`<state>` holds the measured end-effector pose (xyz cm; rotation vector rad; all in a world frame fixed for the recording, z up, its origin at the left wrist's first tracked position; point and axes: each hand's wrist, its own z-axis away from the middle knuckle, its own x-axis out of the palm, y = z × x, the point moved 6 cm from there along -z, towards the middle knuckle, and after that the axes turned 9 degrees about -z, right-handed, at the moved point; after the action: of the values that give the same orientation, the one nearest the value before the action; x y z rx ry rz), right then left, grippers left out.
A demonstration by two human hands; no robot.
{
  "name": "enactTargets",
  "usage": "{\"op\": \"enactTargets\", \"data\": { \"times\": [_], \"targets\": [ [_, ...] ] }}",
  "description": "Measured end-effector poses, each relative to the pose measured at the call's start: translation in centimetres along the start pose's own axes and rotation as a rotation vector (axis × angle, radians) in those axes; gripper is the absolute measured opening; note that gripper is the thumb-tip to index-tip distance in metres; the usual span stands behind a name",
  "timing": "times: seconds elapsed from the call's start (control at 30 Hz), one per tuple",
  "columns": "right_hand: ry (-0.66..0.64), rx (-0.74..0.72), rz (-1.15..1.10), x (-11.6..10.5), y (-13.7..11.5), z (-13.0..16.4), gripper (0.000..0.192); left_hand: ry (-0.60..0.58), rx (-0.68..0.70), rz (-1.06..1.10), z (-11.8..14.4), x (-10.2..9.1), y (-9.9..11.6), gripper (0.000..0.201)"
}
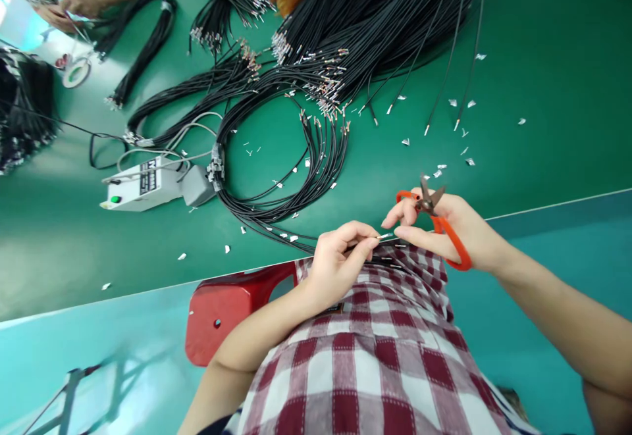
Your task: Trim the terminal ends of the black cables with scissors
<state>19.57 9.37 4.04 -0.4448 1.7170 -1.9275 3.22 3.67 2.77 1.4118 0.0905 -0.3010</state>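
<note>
Green surface (543, 93) strewn with black wire bundles (316, 79). Lower centre: left hand (338, 267) fingers pinched on a thin, limp wire end (384, 236); right hand (451, 228) fingers clasp orange scissors (439, 224). Best gripped just behind the small terminal.

Trimming wire ends at the green counter (543, 60)

The left hand (340, 260) pinches a thin black wire (368, 245) by its metal tip, while the right hand (444, 224) grips orange-handled scissors (434, 214) just beside it. Bundled black cables (296, 178) and silver scraps (451, 102) lie beyond.

A cable-assembly workshop: terminal-tipped wire bundles (316, 60) cover a green workbench (543, 93).
</note>
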Motion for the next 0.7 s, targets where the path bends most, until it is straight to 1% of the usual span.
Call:
{"op": "enactTargets", "data": {
  "times": [0.1,0.2,0.3,0.4,0.5,0.6,0.7],
  "targets": [
    [-0.11,-0.041,0.038,0.3,-1.4,-0.4,0.022,-0.044,0.044,-0.098,0.1,0.2,0.2,0.018],
    [-0.189,-0.127,0.237,0.5,-2.6,-0.6,0.015,-0.088,0.029,-0.12,0.1,0.4,-0.1,0.019],
    [-0.251,-0.288,0.48,0.9,-3.5,-0.5,0.008,-0.15,-0.057,-0.045,0.1,0.7,-0.7,0.018],
    [-0.303,-0.443,0.674,1.9,-4.2,0.0,0.015,-0.212,-0.137,0.061,0.0,1.2,-1.2,0.018],
    [-0.326,-0.549,0.82,3.1,-4.3,0.5,0.019,-0.253,-0.155,0.114,-0.2,1.7,-1.6,0.016],
    [-0.344,-0.579,0.897,4.0,-3.9,0.8,0.019,-0.258,-0.168,0.121,-0.2,2.1,-2.1,0.01],
    [-0.358,-0.551,0.875,4.0,-3.5,0.7,0.017,-0.268,-0.2,0.133,-0.2,2.3,-2.5,0.01]
  ]
}}
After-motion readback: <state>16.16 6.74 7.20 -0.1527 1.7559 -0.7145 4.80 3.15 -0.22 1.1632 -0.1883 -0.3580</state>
